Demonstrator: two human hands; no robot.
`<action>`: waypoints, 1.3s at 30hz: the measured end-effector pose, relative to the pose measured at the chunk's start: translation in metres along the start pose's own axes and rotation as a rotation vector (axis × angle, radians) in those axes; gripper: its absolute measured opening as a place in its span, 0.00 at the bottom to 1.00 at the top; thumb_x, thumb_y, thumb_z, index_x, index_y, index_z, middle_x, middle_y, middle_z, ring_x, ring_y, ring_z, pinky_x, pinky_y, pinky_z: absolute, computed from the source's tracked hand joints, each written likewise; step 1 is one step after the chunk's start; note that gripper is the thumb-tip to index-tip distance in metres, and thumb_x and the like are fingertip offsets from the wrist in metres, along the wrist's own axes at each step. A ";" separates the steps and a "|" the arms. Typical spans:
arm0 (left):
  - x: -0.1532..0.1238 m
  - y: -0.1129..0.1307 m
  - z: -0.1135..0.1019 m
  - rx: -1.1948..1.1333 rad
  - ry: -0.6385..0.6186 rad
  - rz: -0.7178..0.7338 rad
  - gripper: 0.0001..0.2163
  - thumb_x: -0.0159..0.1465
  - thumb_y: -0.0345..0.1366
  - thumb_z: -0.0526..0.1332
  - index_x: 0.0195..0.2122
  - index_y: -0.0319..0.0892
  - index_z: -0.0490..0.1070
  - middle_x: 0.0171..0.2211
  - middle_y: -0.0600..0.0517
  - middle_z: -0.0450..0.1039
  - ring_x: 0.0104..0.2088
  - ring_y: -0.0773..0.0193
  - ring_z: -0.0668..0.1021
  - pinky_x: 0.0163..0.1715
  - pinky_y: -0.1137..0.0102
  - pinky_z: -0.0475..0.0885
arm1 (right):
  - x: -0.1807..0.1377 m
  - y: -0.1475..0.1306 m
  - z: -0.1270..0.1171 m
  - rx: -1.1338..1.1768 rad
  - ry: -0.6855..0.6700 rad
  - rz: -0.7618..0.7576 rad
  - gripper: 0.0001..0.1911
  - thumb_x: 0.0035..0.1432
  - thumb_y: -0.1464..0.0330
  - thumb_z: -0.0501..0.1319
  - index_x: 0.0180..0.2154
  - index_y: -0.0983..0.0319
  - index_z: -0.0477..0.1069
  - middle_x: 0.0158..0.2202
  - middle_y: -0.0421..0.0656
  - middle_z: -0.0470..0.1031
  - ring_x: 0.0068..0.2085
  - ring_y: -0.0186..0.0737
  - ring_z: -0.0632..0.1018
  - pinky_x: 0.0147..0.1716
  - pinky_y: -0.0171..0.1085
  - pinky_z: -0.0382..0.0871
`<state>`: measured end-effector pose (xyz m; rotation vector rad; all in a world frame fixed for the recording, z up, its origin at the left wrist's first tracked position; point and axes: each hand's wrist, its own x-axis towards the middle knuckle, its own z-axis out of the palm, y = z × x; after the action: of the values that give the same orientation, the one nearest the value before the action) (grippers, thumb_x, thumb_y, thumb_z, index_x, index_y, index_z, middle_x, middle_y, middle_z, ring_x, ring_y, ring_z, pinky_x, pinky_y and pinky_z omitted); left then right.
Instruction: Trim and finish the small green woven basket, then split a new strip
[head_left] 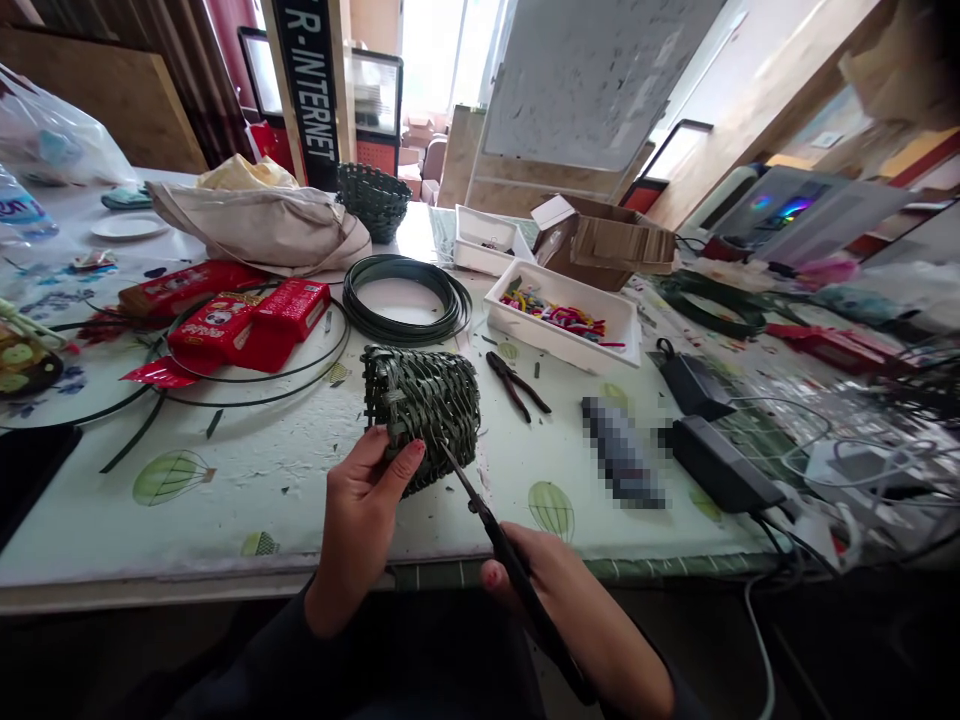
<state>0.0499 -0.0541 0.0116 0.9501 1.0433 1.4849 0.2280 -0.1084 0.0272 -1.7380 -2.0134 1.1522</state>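
A small dark green woven basket is tipped on its side above the near part of the table. My left hand grips its lower left edge between thumb and fingers. In my right hand is a pair of black-handled scissors, with the metal tips against the weave on the basket's near side. Whether the tips are inside a gap or only touching, I cannot tell. Pliers with dark handles lie just right of the basket. Behind it rests a coil of dark green flat strip.
Red boxes and loose strip loops lie left. A white tray of colourful pieces, a smaller white tray and a cardboard box stand behind. Another woven basket stands farther back. Black power adapters and cables crowd the right.
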 end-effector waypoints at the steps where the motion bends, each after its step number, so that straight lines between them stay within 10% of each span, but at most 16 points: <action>1: -0.001 0.000 0.001 0.005 0.001 0.004 0.09 0.55 0.38 0.66 0.35 0.41 0.77 0.33 0.51 0.75 0.38 0.61 0.74 0.44 0.68 0.69 | -0.001 0.000 -0.001 -0.023 0.005 0.003 0.19 0.58 0.51 0.52 0.26 0.59 0.61 0.25 0.41 0.69 0.26 0.39 0.66 0.26 0.36 0.58; 20: 0.005 -0.005 -0.005 0.034 0.041 0.009 0.10 0.55 0.39 0.67 0.35 0.41 0.77 0.31 0.53 0.76 0.33 0.64 0.74 0.37 0.71 0.70 | 0.030 0.011 0.021 -0.282 0.326 -0.158 0.29 0.55 0.40 0.49 0.27 0.60 0.62 0.23 0.46 0.72 0.24 0.44 0.72 0.24 0.38 0.59; 39: 0.003 -0.013 0.017 0.221 -0.036 0.193 0.06 0.61 0.36 0.60 0.32 0.41 0.74 0.33 0.53 0.71 0.35 0.66 0.72 0.39 0.73 0.67 | 0.054 0.054 0.020 -0.496 0.710 -0.337 0.27 0.62 0.50 0.51 0.20 0.61 0.67 0.15 0.43 0.70 0.16 0.36 0.70 0.20 0.35 0.53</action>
<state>0.0697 -0.0480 0.0045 1.2593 1.1309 1.5241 0.2399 -0.0681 -0.0396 -1.5766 -2.0684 -0.0963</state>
